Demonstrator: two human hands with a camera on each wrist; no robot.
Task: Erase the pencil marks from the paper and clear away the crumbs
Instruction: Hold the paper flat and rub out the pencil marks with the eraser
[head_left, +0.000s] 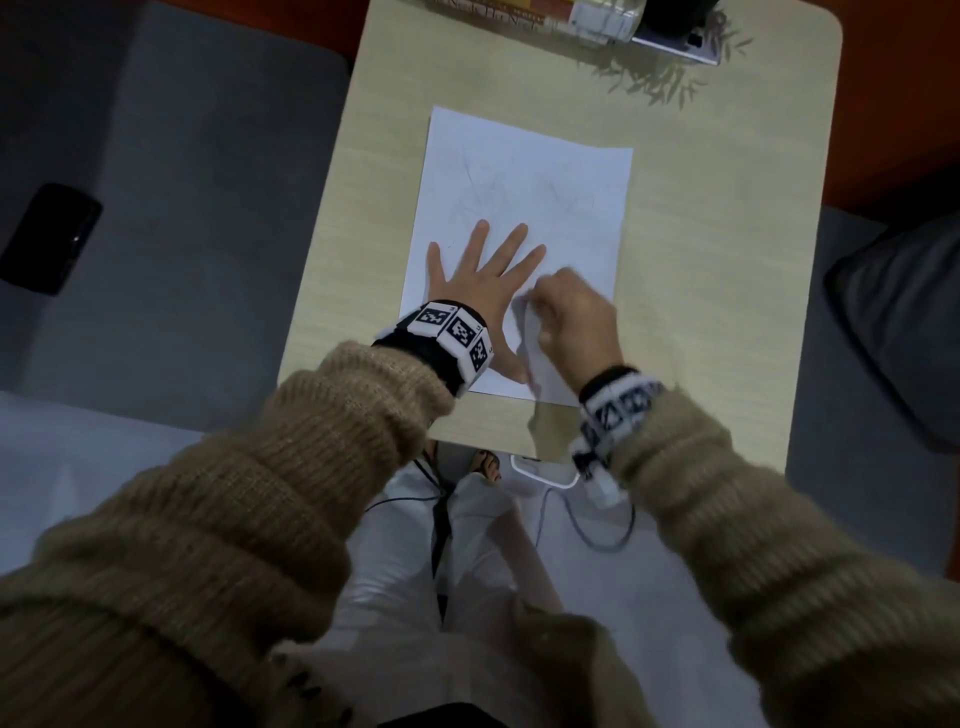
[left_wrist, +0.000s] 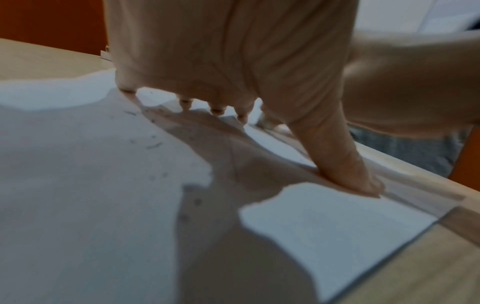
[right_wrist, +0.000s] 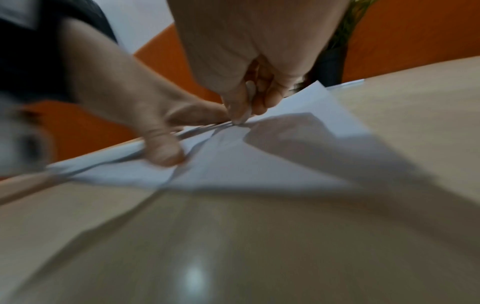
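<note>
Left hand (head_left: 475, 275), fingers spread flat, pins the paper (head_left: 545, 171) at mid-table; eraser crumbs (left_wrist: 153, 145) lie beside it. Right hand (head_left: 574, 317) pinches a small white object, presumably the eraser, against the sheet. Faint pencil marks (head_left: 483, 179) remain, so erasing appears incomplete and crumbs uncleared. Surface: pale wood table (head_left: 727, 260); grey floor (head_left: 208, 182), orange wall.

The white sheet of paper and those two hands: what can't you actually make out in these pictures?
- Eraser: head view blurs the right hand; in the right wrist view only a pale sliver shows between its curled fingers.
- Pencil marks on the white sheet of paper: too faint in the head view to read.
- Crumbs: tiny specks, left wrist view only.
- Items at the beige table far edge: cropped.
</note>
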